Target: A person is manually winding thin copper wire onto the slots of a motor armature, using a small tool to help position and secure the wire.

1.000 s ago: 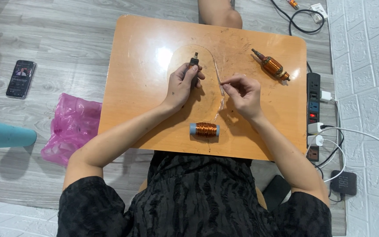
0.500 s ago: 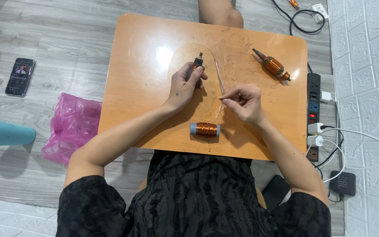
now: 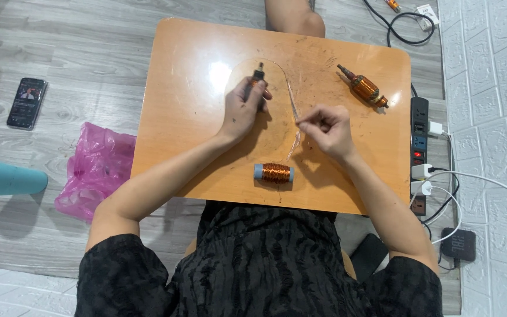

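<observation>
Winding under way, with wire strung between both hands.
Left hand (image 3: 243, 110) grips a small rotor (image 3: 257, 79); right hand (image 3: 324, 126) pinches copper wire (image 3: 291, 103); spool (image 3: 274, 173) remains nearly full.

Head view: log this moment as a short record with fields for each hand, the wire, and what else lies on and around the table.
left hand: grips a small dark rotor upright on the table
right hand: pinches a thin wire between fingertips
wire: arcs from the rotor to the right hand
table: orange, low
spool: copper wire, lying on its side near the table's front edge
armature: copper-wound, far right of table
floor: phone, pink bag, power strip
</observation>
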